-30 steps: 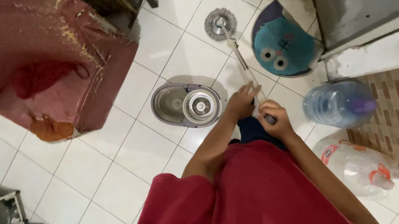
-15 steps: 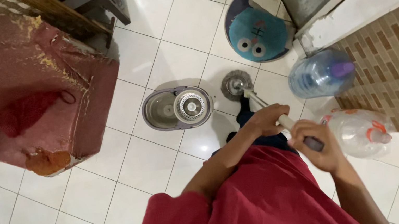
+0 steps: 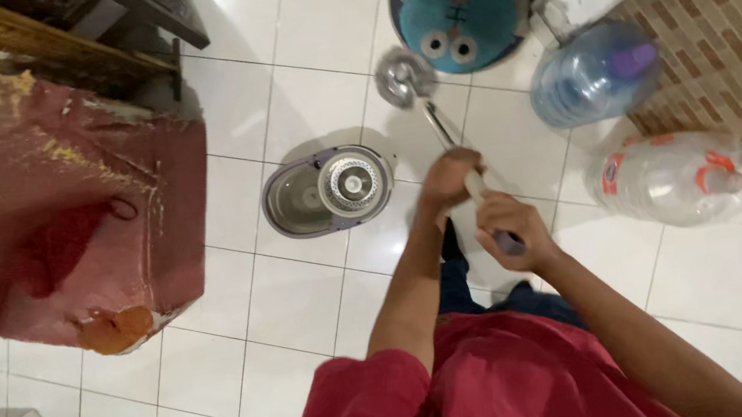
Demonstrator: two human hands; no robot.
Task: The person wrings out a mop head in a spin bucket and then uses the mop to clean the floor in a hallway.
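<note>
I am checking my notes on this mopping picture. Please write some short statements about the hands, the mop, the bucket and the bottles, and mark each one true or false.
1. Both the left hand and the right hand grip the mop handle. True.
2. The mop head sits inside the spin bucket. False: it lies on the white tiled floor, beyond the bucket, close to the blue monster-face mat.
3. The left hand holds the handle further down towards the mop head than the right hand. True.
4. The clear water bottle stands upright. False: it lies on its side.
5. The blue water jug is between the bucket and the red sofa. False: it is on the other side, by the brown tiles.
</note>
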